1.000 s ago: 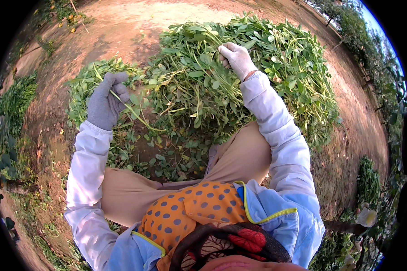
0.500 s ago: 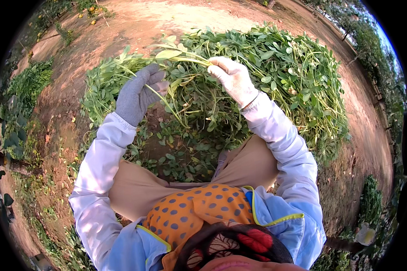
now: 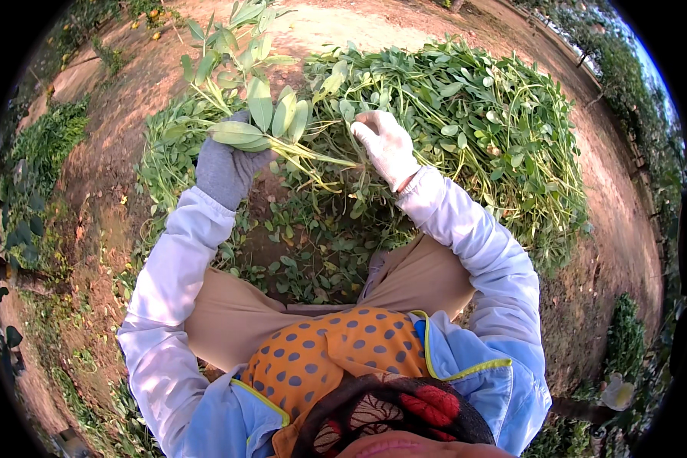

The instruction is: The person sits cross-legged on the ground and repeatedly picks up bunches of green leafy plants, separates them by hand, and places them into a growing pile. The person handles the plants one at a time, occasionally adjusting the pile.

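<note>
Leafy plant (image 3: 263, 114) lies left-right, leaves far-left; left hand (image 3: 225, 164) grips its leafy end, right hand (image 3: 385, 145) pinches the stems.

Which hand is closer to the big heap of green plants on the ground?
Right. The right hand in a white glove is at the near edge of the green heap, holding stems. The left hand in a grey glove is off to the heap's left, holding a leafy plant.

Reddish bare dirt ground (image 3: 114, 130) all around, with a pale sunlit patch (image 3: 343, 30) up top. Low weeds (image 3: 42, 145) grow along the left edge, and a row of bushes (image 3: 626, 69) runs down the right side.
</note>
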The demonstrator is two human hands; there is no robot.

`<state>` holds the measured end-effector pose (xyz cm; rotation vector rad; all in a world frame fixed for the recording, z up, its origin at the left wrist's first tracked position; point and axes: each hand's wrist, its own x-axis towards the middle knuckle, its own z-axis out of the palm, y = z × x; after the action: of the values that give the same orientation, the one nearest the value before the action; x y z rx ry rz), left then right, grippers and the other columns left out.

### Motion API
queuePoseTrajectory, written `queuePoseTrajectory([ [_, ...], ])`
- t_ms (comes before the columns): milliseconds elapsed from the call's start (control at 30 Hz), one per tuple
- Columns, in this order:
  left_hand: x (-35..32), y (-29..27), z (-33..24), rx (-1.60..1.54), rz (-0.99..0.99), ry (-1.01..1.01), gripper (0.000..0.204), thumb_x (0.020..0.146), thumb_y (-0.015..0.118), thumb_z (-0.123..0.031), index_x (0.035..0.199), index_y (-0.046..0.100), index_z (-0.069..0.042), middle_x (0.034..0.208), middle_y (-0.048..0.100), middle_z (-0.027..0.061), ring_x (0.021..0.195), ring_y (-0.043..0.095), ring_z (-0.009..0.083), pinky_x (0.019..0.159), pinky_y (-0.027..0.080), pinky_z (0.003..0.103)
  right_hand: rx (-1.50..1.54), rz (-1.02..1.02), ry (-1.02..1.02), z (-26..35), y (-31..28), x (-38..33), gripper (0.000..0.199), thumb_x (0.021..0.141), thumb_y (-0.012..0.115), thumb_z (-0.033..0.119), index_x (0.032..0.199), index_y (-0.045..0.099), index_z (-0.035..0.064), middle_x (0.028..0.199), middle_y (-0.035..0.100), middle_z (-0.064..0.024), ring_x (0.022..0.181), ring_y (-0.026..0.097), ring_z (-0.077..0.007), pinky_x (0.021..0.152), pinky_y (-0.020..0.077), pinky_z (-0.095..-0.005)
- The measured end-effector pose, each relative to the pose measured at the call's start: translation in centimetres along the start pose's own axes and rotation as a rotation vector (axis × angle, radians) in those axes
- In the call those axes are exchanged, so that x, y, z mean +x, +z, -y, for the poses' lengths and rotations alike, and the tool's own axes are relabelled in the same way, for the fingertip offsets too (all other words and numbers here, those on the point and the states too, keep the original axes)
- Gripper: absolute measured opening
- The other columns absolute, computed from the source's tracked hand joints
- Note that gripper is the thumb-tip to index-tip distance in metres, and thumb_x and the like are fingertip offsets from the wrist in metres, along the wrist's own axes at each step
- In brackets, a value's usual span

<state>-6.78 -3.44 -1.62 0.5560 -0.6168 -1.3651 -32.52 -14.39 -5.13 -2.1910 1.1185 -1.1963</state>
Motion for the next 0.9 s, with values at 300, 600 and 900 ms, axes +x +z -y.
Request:
queuePoseTrajectory([
  [300, -0.6, 0.2, 1.5, 0.197, -0.110, -0.048, 0.021, 0.099, 0.048, -0.016, 0.109, 0.054, 0.002, 0.099, 0.066, 0.0139, 0.081, 0.070, 0.0223, 0.067, 0.064, 0.035, 0.718, 0.715, 0.860, 1.0, 2.3, -2.2, 0.040, 0.095, 0.062, 0.031, 0.122, 0.055, 0.0030, 0.093, 0.066, -0.0080, 0.076, 0.066, -0.0174, 0.066, 0.0587, -0.0307],
  [600, -1.0, 0.7, 1.4, 0.125, -0.109, -0.046, 0.015, 0.098, 0.050, -0.009, 0.106, 0.055, 0.002, 0.093, 0.065, 0.0099, 0.079, 0.067, 0.0169, 0.068, 0.060, 0.029, 0.796, 0.713, 0.960, 2.1, 6.3, -4.6, 0.017, 0.099, 0.054, 0.018, 0.088, 0.053, 0.0065, 0.067, 0.042, 0.0022, 0.052, 0.041, -0.0083, 0.044, 0.0397, -0.0245],
  [900, -1.3, 0.5, 0.9, 0.067, -0.059, -0.005, 0.017, 0.100, 0.048, -0.010, 0.108, 0.054, 0.003, 0.098, 0.065, 0.0107, 0.086, 0.066, 0.0173, 0.078, 0.058, 0.029, 0.636, 1.210, 1.122, 3.7, 7.9, -8.8, 0.050, 0.100, 0.047, 0.039, 0.126, 0.050, -0.0036, 0.108, 0.064, -0.0217, 0.098, 0.067, -0.0296, 0.085, 0.0575, -0.0420],
])
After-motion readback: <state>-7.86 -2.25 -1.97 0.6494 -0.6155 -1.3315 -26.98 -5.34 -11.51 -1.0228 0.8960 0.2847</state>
